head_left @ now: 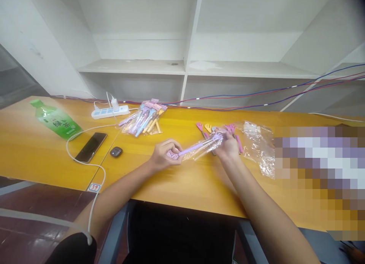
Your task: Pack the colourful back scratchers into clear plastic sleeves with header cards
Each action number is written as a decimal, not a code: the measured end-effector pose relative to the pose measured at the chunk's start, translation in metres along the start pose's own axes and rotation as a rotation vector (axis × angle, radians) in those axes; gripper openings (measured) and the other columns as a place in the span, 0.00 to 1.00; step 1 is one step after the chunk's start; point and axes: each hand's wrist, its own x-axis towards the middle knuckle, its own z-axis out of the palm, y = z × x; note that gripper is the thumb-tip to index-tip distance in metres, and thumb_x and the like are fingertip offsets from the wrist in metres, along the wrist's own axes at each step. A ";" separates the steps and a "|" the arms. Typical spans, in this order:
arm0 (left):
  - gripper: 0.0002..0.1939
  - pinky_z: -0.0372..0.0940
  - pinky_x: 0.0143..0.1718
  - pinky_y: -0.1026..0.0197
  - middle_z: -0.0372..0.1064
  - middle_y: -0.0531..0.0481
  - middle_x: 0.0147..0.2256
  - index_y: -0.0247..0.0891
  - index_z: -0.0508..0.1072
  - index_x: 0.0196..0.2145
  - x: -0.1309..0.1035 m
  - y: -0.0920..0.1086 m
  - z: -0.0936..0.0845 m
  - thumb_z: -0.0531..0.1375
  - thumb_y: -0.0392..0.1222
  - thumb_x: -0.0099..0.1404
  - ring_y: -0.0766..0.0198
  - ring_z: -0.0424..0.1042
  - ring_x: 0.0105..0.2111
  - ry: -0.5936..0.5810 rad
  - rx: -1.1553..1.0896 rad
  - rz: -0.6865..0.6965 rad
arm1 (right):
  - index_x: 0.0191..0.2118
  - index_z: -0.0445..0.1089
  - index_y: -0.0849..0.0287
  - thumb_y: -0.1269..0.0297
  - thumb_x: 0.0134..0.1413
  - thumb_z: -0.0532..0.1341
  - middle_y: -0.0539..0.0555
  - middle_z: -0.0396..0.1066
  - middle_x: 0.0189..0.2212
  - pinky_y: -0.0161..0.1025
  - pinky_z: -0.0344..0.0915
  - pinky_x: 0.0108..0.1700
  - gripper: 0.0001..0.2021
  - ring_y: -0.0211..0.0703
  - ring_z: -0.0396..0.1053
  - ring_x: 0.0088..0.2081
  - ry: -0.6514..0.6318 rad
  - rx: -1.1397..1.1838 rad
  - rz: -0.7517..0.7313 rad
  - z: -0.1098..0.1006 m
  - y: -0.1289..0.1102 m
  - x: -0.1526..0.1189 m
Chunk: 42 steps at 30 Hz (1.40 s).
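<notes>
A purple back scratcher (190,148) lies slantwise between my hands, inside a clear plastic sleeve (196,154). My left hand (165,155) is closed round its handle end, where a pink patterned piece (172,154) shows between the fingers. At the claw end, my right hand (229,145) grips the sleeve; the thumb and part of the fingers are hidden behind it. Just beyond the right hand lie loose back scratchers, among them a pink one (199,126), a yellow one (208,128) and another pink one (238,143).
Several bagged back scratchers (145,118) are piled at the back, beside a power strip (110,111). Crumpled clear bags (256,142) lie right. A green bottle (55,119), phone (91,147), earbud case (116,151) and white cable (103,172) are left. Shelving (134,66) stands behind.
</notes>
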 end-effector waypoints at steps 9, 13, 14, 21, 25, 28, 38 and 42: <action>0.22 0.74 0.36 0.58 0.71 0.49 0.36 0.37 0.60 0.26 0.001 0.006 -0.002 0.71 0.44 0.59 0.61 0.80 0.33 0.062 -0.629 -0.427 | 0.32 0.68 0.55 0.64 0.69 0.57 0.52 0.66 0.25 0.45 0.54 0.29 0.11 0.35 0.54 0.20 0.351 -0.799 -0.489 -0.063 -0.166 0.037; 0.27 0.76 0.36 0.58 0.68 0.52 0.36 0.36 0.58 0.27 0.002 0.002 0.000 0.74 0.48 0.58 0.61 0.81 0.31 0.072 -0.865 -0.575 | 0.42 0.79 0.58 0.63 0.67 0.63 0.59 0.74 0.28 0.49 0.57 0.36 0.07 0.41 0.61 0.23 0.305 -1.613 -0.185 -0.080 -0.220 0.061; 0.27 0.76 0.37 0.57 0.68 0.52 0.36 0.36 0.58 0.27 0.003 0.001 0.000 0.74 0.48 0.57 0.60 0.82 0.31 0.088 -0.895 -0.591 | 0.47 0.78 0.61 0.63 0.66 0.63 0.63 0.76 0.32 0.50 0.58 0.38 0.10 0.44 0.64 0.26 0.313 -1.711 -0.189 -0.078 -0.224 0.067; 0.27 0.77 0.48 0.49 0.67 0.53 0.39 0.36 0.61 0.29 0.006 -0.005 0.001 0.76 0.48 0.54 0.61 0.81 0.36 0.243 -0.976 -0.671 | 0.63 0.68 0.63 0.66 0.63 0.63 0.62 0.74 0.39 0.43 0.62 0.37 0.24 0.44 0.67 0.33 0.064 -1.541 -0.476 -0.031 -0.163 0.023; 0.22 0.76 0.45 0.50 0.66 0.51 0.40 0.37 0.62 0.31 0.003 -0.015 0.002 0.72 0.47 0.59 0.60 0.81 0.37 0.164 -0.747 -0.586 | 0.56 0.69 0.50 0.47 0.60 0.66 0.43 0.59 0.25 0.31 0.47 0.18 0.22 0.31 0.46 0.18 -0.600 -0.786 0.209 0.008 -0.066 -0.057; 0.11 0.74 0.42 0.55 0.68 0.49 0.41 0.38 0.68 0.37 -0.001 -0.020 0.003 0.67 0.42 0.64 0.61 0.78 0.36 -0.029 -0.260 -0.453 | 0.47 0.67 0.51 0.47 0.64 0.65 0.39 0.47 0.21 0.27 0.38 0.13 0.16 0.29 0.33 0.16 -0.666 -0.220 0.327 0.033 -0.008 -0.094; 0.13 0.64 0.36 0.62 0.68 0.49 0.30 0.41 0.70 0.35 -0.006 -0.005 0.001 0.54 0.49 0.75 0.60 0.69 0.29 -0.433 0.245 -0.252 | 0.25 0.44 0.53 0.32 0.61 0.60 0.37 0.36 0.14 0.29 0.31 0.14 0.33 0.28 0.30 0.15 -0.779 -0.162 0.532 0.036 0.024 -0.114; 0.13 0.62 0.34 0.63 0.69 0.51 0.30 0.43 0.74 0.38 0.005 0.015 -0.012 0.55 0.52 0.74 0.62 0.66 0.28 -0.650 -0.035 -0.209 | 0.23 0.47 0.54 0.32 0.64 0.56 0.39 0.37 0.14 0.31 0.32 0.18 0.33 0.29 0.33 0.15 -0.793 -0.294 0.421 0.033 0.000 -0.150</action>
